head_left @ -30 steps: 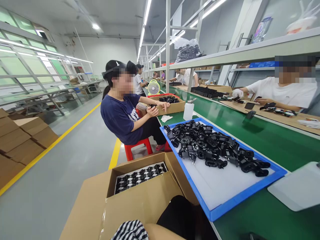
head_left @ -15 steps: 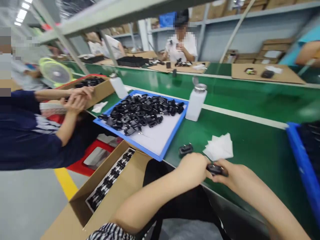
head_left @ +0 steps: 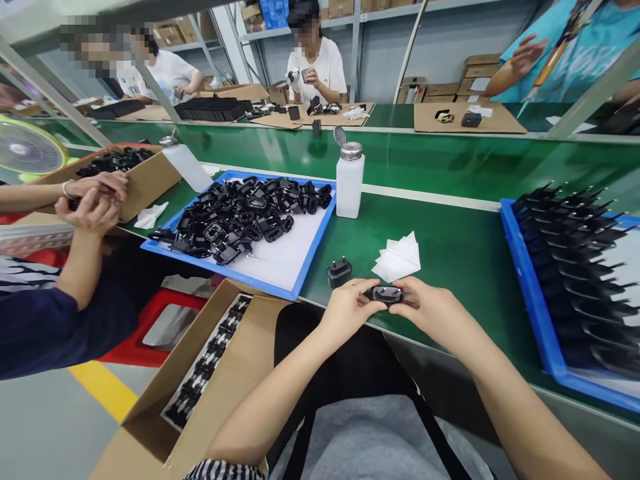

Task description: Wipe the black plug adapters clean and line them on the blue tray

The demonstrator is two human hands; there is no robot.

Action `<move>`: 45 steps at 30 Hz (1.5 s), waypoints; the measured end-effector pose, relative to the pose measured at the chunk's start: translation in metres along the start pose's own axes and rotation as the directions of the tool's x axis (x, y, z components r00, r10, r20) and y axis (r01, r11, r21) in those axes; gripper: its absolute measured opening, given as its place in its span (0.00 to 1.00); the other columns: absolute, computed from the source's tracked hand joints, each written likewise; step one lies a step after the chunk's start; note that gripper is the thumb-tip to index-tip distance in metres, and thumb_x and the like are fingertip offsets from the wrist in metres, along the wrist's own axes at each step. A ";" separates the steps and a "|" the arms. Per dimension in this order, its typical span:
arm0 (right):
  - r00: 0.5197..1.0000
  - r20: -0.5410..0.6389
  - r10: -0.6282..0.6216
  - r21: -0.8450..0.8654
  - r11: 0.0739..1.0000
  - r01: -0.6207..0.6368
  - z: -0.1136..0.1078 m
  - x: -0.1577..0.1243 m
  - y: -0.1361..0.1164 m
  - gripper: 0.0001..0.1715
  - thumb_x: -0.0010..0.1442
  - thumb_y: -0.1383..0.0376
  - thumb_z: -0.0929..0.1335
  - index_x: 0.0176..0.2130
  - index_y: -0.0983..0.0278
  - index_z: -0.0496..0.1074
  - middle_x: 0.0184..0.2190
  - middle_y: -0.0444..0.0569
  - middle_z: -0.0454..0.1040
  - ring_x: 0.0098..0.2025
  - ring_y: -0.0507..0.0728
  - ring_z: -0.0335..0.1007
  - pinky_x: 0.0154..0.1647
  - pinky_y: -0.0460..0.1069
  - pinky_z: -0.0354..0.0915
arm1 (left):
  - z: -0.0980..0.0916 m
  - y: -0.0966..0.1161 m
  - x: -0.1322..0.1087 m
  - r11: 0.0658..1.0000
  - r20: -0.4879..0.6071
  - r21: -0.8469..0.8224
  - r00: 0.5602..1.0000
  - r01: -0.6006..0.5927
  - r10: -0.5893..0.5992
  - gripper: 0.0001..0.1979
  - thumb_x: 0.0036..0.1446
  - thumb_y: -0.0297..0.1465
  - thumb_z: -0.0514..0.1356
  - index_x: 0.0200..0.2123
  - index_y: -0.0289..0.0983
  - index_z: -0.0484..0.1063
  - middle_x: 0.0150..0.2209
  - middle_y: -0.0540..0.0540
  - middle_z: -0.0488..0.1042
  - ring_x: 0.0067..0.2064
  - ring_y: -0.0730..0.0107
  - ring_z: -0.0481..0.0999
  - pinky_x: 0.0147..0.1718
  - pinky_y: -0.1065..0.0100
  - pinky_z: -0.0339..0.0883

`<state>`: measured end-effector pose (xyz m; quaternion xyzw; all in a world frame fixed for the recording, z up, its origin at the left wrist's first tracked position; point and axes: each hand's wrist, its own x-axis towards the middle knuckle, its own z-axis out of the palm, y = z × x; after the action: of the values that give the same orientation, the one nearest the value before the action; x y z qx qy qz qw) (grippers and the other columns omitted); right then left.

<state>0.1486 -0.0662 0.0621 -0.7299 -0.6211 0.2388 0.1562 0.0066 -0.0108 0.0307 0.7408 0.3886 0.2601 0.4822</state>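
Observation:
Between my two hands, over the near edge of the green bench, is a black plug adapter (head_left: 387,294), its glossy face turned up. My left hand (head_left: 351,308) pinches its left end, and my right hand (head_left: 423,303) grips the right end between thumb and fingers. Just beyond my left hand a second black plug adapter (head_left: 339,271) stands on the bench with its two pins up. A fanned stack of white wipes (head_left: 399,259) lies behind the held adapter.
A blue-rimmed tray (head_left: 309,267) heaped with black plug parts lies left, beside a white pump bottle (head_left: 350,183). Rows of black adapters fill another blue tray (head_left: 530,287) at right. An open carton (head_left: 240,347) sits low left. A co-worker's hands (head_left: 95,200) are at far left.
The view has swung right, bringing more of the right-hand tray into sight. The adapter stays in both hands, its glossy face now showing more.

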 end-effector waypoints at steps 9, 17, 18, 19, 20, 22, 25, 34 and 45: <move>1.000 0.010 0.006 -0.270 0.963 -0.003 -0.002 0.004 -0.007 0.07 0.49 0.66 0.66 0.31 0.63 0.63 0.26 0.46 0.72 0.29 0.57 0.68 0.22 0.45 0.57 | -0.014 0.039 0.017 0.753 0.219 0.647 0.975 -0.118 -0.036 0.14 0.45 0.30 0.58 0.37 0.33 0.69 0.31 0.44 0.72 0.33 0.66 0.72 0.33 0.69 0.64; 0.983 0.179 -0.027 -0.174 0.983 0.059 -0.024 0.016 -0.014 0.05 0.47 0.67 0.67 0.26 0.62 0.63 0.23 0.43 0.71 0.27 0.54 0.67 0.22 0.44 0.56 | -0.011 0.065 0.037 0.570 0.286 0.816 0.924 -0.096 -0.254 0.13 0.37 0.31 0.63 0.30 0.33 0.71 0.28 0.44 0.73 0.31 0.64 0.72 0.27 0.70 0.63; 0.982 0.189 0.002 -0.196 0.980 0.036 -0.026 0.017 -0.015 0.05 0.47 0.67 0.67 0.25 0.63 0.63 0.23 0.43 0.71 0.27 0.54 0.67 0.22 0.44 0.55 | -0.011 0.065 0.038 0.569 0.297 0.815 0.920 -0.106 -0.254 0.12 0.37 0.30 0.63 0.30 0.33 0.71 0.27 0.44 0.73 0.30 0.64 0.72 0.27 0.70 0.63; 0.981 0.191 0.032 -0.238 0.971 0.014 -0.026 0.018 -0.017 0.05 0.47 0.67 0.67 0.26 0.63 0.64 0.23 0.44 0.71 0.28 0.55 0.67 0.22 0.44 0.55 | -0.012 0.064 0.038 0.572 0.311 0.811 0.916 -0.119 -0.251 0.12 0.37 0.30 0.63 0.30 0.33 0.71 0.27 0.44 0.73 0.30 0.63 0.72 0.27 0.70 0.63; 0.982 0.182 0.055 -0.291 0.957 0.000 -0.025 0.017 -0.018 0.05 0.47 0.67 0.67 0.27 0.63 0.64 0.24 0.45 0.71 0.28 0.56 0.67 0.21 0.44 0.54 | -0.013 0.064 0.038 0.575 0.327 0.806 0.914 -0.138 -0.240 0.12 0.37 0.30 0.63 0.29 0.32 0.71 0.27 0.43 0.73 0.30 0.63 0.72 0.27 0.70 0.63; 0.986 0.149 0.070 -0.396 0.918 -0.005 -0.020 0.014 -0.021 0.06 0.48 0.65 0.66 0.29 0.64 0.64 0.25 0.47 0.71 0.28 0.58 0.67 0.20 0.45 0.53 | -0.017 0.064 0.036 0.576 0.363 0.793 0.914 -0.201 -0.180 0.11 0.38 0.29 0.62 0.29 0.32 0.70 0.27 0.43 0.73 0.31 0.62 0.72 0.27 0.69 0.63; 0.992 0.111 0.060 -0.484 0.875 0.001 -0.011 0.006 -0.023 0.09 0.51 0.63 0.65 0.33 0.66 0.63 0.24 0.49 0.71 0.26 0.59 0.67 0.18 0.46 0.50 | -0.023 0.065 0.032 0.563 0.439 0.761 0.895 -0.323 -0.080 0.08 0.41 0.28 0.60 0.29 0.32 0.70 0.27 0.43 0.73 0.31 0.61 0.72 0.26 0.69 0.63; 0.976 0.211 0.042 -0.385 0.922 0.044 -0.024 0.016 -0.017 0.08 0.47 0.65 0.66 0.27 0.64 0.60 0.26 0.47 0.70 0.27 0.55 0.66 0.20 0.44 0.52 | -0.021 0.051 0.035 0.597 0.487 0.692 0.873 -0.407 0.030 0.11 0.43 0.32 0.59 0.32 0.32 0.69 0.28 0.43 0.73 0.31 0.63 0.72 0.27 0.69 0.63; 0.987 0.159 0.019 -0.205 0.979 0.015 -0.027 0.013 -0.003 0.07 0.42 0.65 0.64 0.20 0.61 0.58 0.18 0.41 0.68 0.23 0.55 0.65 0.20 0.44 0.54 | -0.013 0.027 0.031 0.860 0.376 0.379 0.906 -0.340 0.193 0.17 0.40 0.34 0.61 0.36 0.34 0.68 0.36 0.47 0.72 0.39 0.69 0.69 0.36 0.74 0.60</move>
<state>0.1625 -0.0506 0.0841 -0.7212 -0.6523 0.2312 0.0293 0.0227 0.0154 0.0612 0.9093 0.2441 0.1059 0.3200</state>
